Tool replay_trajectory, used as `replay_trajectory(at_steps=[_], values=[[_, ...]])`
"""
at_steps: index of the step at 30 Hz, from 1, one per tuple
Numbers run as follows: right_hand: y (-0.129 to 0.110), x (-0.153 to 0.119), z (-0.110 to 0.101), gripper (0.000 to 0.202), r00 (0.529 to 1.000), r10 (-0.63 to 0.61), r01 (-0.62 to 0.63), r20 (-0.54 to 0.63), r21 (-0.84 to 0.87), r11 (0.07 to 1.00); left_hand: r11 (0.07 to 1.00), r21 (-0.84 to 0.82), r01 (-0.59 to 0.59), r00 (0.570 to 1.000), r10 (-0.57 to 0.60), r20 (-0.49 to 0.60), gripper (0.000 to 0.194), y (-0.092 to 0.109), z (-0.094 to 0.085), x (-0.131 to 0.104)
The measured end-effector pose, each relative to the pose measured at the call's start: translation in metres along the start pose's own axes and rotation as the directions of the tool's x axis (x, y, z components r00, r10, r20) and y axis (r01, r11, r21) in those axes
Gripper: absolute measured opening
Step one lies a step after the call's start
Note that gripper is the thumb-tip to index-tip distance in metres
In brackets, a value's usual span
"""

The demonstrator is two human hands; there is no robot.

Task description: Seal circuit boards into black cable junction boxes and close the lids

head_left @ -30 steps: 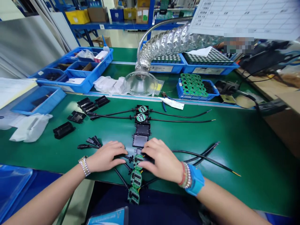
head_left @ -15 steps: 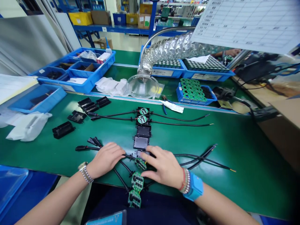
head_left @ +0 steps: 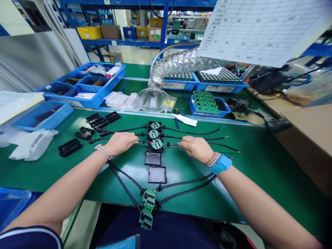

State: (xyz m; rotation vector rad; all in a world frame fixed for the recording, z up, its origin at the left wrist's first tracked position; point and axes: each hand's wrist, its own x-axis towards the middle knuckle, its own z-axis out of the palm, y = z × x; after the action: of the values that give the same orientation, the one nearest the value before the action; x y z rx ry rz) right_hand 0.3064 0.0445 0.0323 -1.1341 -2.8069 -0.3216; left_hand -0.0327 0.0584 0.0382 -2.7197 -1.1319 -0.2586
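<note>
My left hand (head_left: 123, 142) is closed on the black cable left of a round green circuit board (head_left: 156, 144). My right hand (head_left: 194, 148) pinches the cable on that board's other side. The board lies over the third black plastic case (head_left: 160, 150) in a column. Two more wired boards, one of them a green circuit board (head_left: 153, 134), rest in the cases farther back. Nearer me are two cases without boards, including a black case (head_left: 157, 174). At the table's front edge, two wired circuit boards (head_left: 149, 198) hang partly over, their cables running out to both sides.
Black plastic shells (head_left: 70, 147) lie at the left, near a blue tray (head_left: 43, 116) and white bags (head_left: 32, 143). A clear fume hood (head_left: 153, 100) on a foil duct stands behind the column. Pliers (head_left: 177, 122) and a blue bin of boards (head_left: 207, 103) are at the back right.
Both hands have moved away from me and farther apart, carrying one wired board from the near cables to the third case. The view has tilted slightly up.
</note>
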Motion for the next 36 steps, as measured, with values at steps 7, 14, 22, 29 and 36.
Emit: replay_trajectory(at_steps=[7,14,22,29,36], values=[[-0.006,0.006,0.031,0.029,1.0,0.029,-0.029,0.0,0.05,0.998,0.997,-0.054,0.055,0.996,-0.052,0.068,0.032,-0.005,0.029,-0.008],[-0.018,-0.005,0.027,0.02,0.983,0.15,-0.124,-0.107,0.216,0.969,0.987,-0.116,0.108,0.994,-0.106,0.017,0.03,0.014,0.017,-0.022],[-0.127,-0.019,-0.027,0.025,0.997,0.071,-0.059,0.008,0.646,0.761,0.875,-0.484,0.009,0.982,0.084,0.17,0.021,0.091,-0.006,-0.08],[-0.168,-0.014,-0.021,0.025,0.996,0.067,-0.089,0.059,0.565,0.82,0.89,-0.454,0.026,0.991,0.037,0.129,0.018,0.097,0.012,-0.087],[-0.161,-0.022,-0.003,0.021,0.961,-0.095,0.214,-0.261,0.479,0.851,0.897,-0.442,0.0,0.993,0.052,0.105,0.017,0.098,0.009,-0.086]])
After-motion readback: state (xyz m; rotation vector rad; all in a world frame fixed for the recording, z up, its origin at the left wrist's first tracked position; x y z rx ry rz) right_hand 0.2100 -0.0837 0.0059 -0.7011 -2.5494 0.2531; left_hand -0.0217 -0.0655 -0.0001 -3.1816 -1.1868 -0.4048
